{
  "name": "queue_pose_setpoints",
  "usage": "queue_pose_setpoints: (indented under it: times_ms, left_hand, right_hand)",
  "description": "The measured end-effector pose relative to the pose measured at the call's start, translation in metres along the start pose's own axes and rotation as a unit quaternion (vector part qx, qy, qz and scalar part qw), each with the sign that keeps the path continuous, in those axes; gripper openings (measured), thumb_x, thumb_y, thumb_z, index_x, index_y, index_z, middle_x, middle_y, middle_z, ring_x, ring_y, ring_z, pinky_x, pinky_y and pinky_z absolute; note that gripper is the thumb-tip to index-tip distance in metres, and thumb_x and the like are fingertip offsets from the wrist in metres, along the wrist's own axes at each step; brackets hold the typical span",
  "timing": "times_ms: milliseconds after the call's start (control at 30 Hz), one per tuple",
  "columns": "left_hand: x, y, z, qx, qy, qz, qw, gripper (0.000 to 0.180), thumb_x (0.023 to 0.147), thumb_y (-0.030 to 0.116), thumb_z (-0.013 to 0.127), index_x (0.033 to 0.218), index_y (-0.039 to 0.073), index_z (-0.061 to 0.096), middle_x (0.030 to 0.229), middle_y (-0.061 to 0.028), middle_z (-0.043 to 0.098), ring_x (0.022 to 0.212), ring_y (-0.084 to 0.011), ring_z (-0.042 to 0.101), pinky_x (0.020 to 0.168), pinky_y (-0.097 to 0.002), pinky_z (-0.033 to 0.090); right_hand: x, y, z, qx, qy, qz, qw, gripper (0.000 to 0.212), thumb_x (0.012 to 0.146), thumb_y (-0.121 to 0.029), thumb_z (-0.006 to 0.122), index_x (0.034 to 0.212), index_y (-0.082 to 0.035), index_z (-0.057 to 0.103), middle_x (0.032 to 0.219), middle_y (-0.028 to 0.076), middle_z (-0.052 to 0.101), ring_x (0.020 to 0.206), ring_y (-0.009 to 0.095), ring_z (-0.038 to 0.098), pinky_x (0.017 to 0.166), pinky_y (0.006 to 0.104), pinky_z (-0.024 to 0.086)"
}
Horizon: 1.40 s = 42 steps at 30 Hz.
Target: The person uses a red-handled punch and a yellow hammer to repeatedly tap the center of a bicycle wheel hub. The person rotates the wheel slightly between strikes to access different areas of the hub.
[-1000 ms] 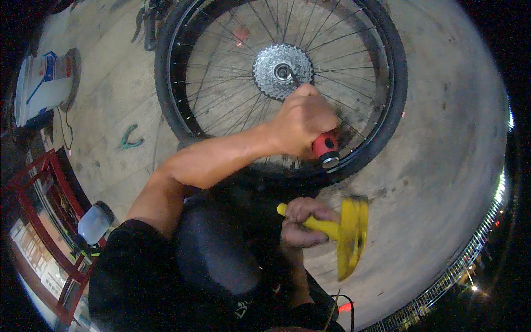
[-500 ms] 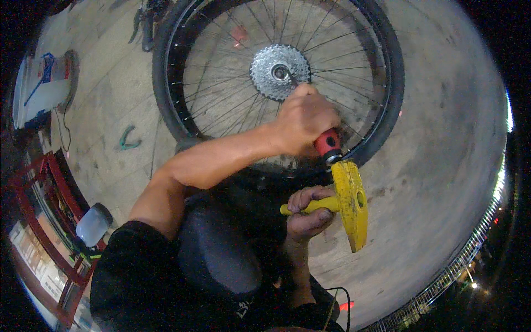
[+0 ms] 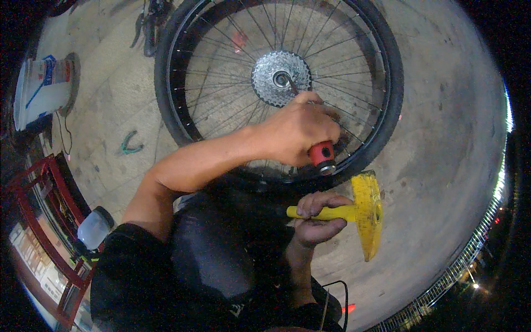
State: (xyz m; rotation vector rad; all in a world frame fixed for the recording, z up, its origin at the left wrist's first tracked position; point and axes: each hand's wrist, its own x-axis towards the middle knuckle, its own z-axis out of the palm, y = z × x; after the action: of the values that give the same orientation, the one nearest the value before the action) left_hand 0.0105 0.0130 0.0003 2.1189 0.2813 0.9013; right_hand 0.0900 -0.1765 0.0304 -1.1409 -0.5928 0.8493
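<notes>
A bicycle wheel [image 3: 390, 72] lies flat before me, its silver cassette [image 3: 264, 83] facing up. My left hand [image 3: 304, 130] is wrapped round a red-and-black screwdriver handle [image 3: 321, 155]. The dark shaft slants up to the hub opening at the cassette's middle; exactly where its tip bears I cannot tell. My right hand [image 3: 321, 216] is closed round the short handle of a yellow hammer [image 3: 367, 218]. The hammer head stands apart from the screwdriver's metal butt end, below and to the right of it.
Green-handled pliers [image 3: 131, 144] lie on the floor left of the wheel. A white bucket [image 3: 41, 102] stands at the far left, above a red metal frame [image 3: 61, 221]. Part of a bike with a dark lever [image 3: 148, 30] shows at the top.
The hammer has moved down and right, from touching or nearly touching the screwdriver's end to a gap away from it. The screwdriver's butt end has shifted slightly down and left in view.
</notes>
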Motion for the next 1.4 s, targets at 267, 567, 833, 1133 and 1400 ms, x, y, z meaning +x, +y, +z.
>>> queue_pose_setpoints:
  times_ms: [267,567,833,1133,1400]
  left_hand:
    - [0.004,-0.009,0.002,0.042,0.053,0.045,0.997,0.032,0.059,0.017,0.074,0.087,0.014,0.059,0.078,-0.0029,0.06,0.087,-0.0274,0.063,0.09,-0.0474,0.04]
    - [0.007,-0.016,0.011,0.064,0.062,0.055,0.995,0.029,0.055,0.018,0.073,0.076,0.014,0.054,0.065,-0.0011,0.05,0.062,-0.0265,0.057,0.058,-0.0392,0.04]
    - [0.015,-0.013,0.006,0.041,0.067,0.044,0.996,0.03,0.051,0.018,0.074,0.068,0.013,0.05,0.06,-0.0027,0.049,0.059,-0.029,0.056,0.056,-0.0408,0.04]
    - [0.018,-0.013,0.009,0.08,0.066,0.024,0.994,0.038,0.048,0.017,0.077,0.076,0.015,0.051,0.064,-0.0031,0.051,0.064,-0.0309,0.058,0.055,-0.044,0.042]
    - [0.012,-0.019,0.012,0.134,-0.034,-0.011,0.99,0.057,0.051,0.031,0.078,0.102,0.016,0.061,0.089,-0.0029,0.063,0.08,-0.0292,0.061,0.068,-0.042,0.042]
  right_hand:
    - [0.002,0.003,0.002,0.001,-0.018,0.005,1.0,0.053,0.097,-0.061,0.039,0.107,-0.01,0.045,0.067,0.004,0.043,0.045,0.012,0.039,0.038,0.0241,0.037]
    - [-0.004,0.008,0.0,-0.036,-0.034,-0.025,0.998,0.058,0.095,-0.065,0.039,0.102,-0.008,0.043,0.064,0.003,0.042,0.044,0.011,0.038,0.038,0.0241,0.037]
    - [-0.009,-0.001,0.008,-0.191,0.036,0.025,0.981,0.066,0.09,-0.072,0.041,0.078,-0.008,0.045,0.057,0.002,0.041,0.04,0.011,0.038,0.038,0.0237,0.036]
    - [-0.001,-0.008,0.009,-0.154,0.045,0.044,0.986,0.068,0.088,-0.074,0.041,0.091,-0.007,0.045,0.061,0.002,0.04,0.042,0.011,0.038,0.038,0.0235,0.037]
    - [-0.001,0.004,-0.007,-0.063,0.012,0.079,0.995,0.063,0.09,-0.071,0.043,0.094,-0.008,0.043,0.062,0.002,0.04,0.041,0.011,0.036,0.038,0.0239,0.036]
